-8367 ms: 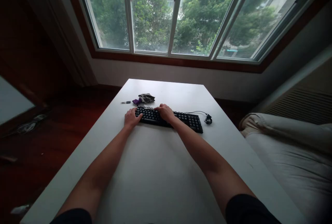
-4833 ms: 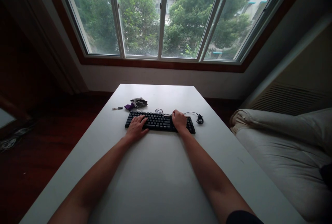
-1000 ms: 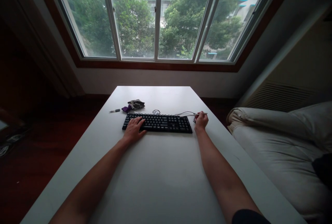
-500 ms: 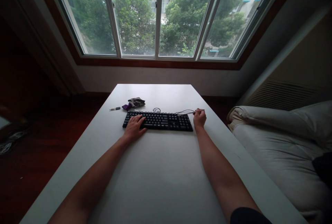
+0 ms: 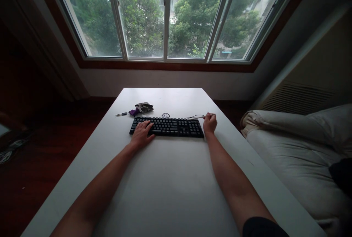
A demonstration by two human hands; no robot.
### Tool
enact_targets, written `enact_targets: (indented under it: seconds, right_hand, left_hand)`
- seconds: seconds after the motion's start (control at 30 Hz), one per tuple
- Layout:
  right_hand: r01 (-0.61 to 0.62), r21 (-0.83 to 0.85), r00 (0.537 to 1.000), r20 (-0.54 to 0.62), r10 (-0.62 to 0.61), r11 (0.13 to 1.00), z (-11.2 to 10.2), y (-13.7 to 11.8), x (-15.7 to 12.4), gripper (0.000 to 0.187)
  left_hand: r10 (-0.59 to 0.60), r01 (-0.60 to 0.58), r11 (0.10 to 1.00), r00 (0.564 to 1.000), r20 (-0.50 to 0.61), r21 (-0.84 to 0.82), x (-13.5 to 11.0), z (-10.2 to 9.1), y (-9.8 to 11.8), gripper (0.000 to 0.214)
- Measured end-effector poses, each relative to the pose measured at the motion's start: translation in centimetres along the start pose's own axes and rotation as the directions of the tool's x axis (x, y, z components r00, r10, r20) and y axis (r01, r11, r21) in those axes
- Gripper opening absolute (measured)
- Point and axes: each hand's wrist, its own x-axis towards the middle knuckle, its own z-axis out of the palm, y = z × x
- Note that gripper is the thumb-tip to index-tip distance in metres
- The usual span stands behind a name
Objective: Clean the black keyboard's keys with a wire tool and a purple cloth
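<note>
A black keyboard [image 5: 172, 127] lies across the far half of a white table [image 5: 170, 185]. My left hand [image 5: 141, 134] rests flat on its left end, fingers spread. My right hand [image 5: 210, 122] sits at the keyboard's right end, closed in a pinch around a thin stick-like tool [image 5: 209, 114] that points right. The keyboard's cable [image 5: 194, 117] runs along the table behind the keys toward that hand. A small wire loop [image 5: 165, 115] lies just behind the keyboard's middle.
A crumpled grey and purple cloth [image 5: 141, 108] and a small screwdriver-like piece [image 5: 121, 114] lie at the table's far left. A bed with a pale cover [image 5: 297, 156] stands right of the table. A wide window [image 5: 165, 17] faces me; dark floor [image 5: 33, 163] lies to the left.
My right hand went from the keys to the keyboard's right end and closed on a thin tool. My left hand slid onto the left keys. The coiled cable end is out of sight.
</note>
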Motion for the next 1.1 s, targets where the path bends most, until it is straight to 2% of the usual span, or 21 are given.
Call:
enact_targets:
  seconds: [0.1,0.23,0.33,0.43,0.57,0.63,0.77,0.83,1.0,1.1]
  right_hand:
    - [-0.028,-0.036,0.999,-0.029,0.027,0.999,-0.3,0.5,0.5,0.033]
    - [-0.109,-0.103,0.985,-0.143,0.094,0.989,-1.5,2.3,2.0,0.030]
    - [-0.131,-0.127,0.977,-0.184,0.106,0.983,-1.9,2.7,2.3,0.030]
    - [-0.099,-0.155,0.987,-0.137,0.078,0.983,-1.3,2.0,1.5,0.030]
    - [0.035,-0.157,0.999,-0.018,-0.039,0.987,0.0,0.9,0.3,0.031]
    - [0.067,-0.147,0.997,-0.020,-0.071,0.987,0.3,1.0,0.3,0.031]
    - [-0.038,-0.154,0.994,-0.105,0.022,0.987,-0.4,2.0,1.1,0.030]
    - [-0.078,-0.119,0.989,-0.132,0.062,0.990,-0.8,2.1,1.1,0.031]
    - [0.044,0.116,0.998,-0.037,-0.040,0.992,0.0,0.0,-0.7,0.033]
    - [0.031,0.252,1.000,-0.006,-0.031,0.967,0.5,-0.7,-1.4,0.037]
  left_hand:
    - [0.002,-0.002,1.000,1.000,0.000,-0.007,0.0,0.0,-0.1,0.063]
    - [0.007,-0.007,1.000,1.000,-0.001,-0.005,0.0,-0.1,-0.2,0.063]
    - [0.004,-0.004,1.000,1.000,0.002,-0.002,0.0,-0.1,-0.2,0.063]
    - [0.003,-0.003,1.000,1.000,0.004,0.002,0.0,-0.1,-0.1,0.063]
    - [0.012,-0.013,1.000,1.000,0.003,0.009,0.0,-0.1,0.0,0.063]
    - [0.012,-0.012,1.000,1.000,0.003,0.011,0.0,-0.1,0.0,0.063]
    - [0.009,-0.009,1.000,1.000,0.002,0.009,0.0,0.0,-0.1,0.062]
    - [0.014,-0.014,1.000,1.000,-0.001,0.011,0.0,0.1,-0.2,0.062]
    - [0.017,-0.016,1.000,1.000,-0.010,0.016,0.0,0.2,-0.3,0.062]
    - [0.010,-0.010,1.000,1.000,-0.010,0.015,0.0,0.3,-0.3,0.062]
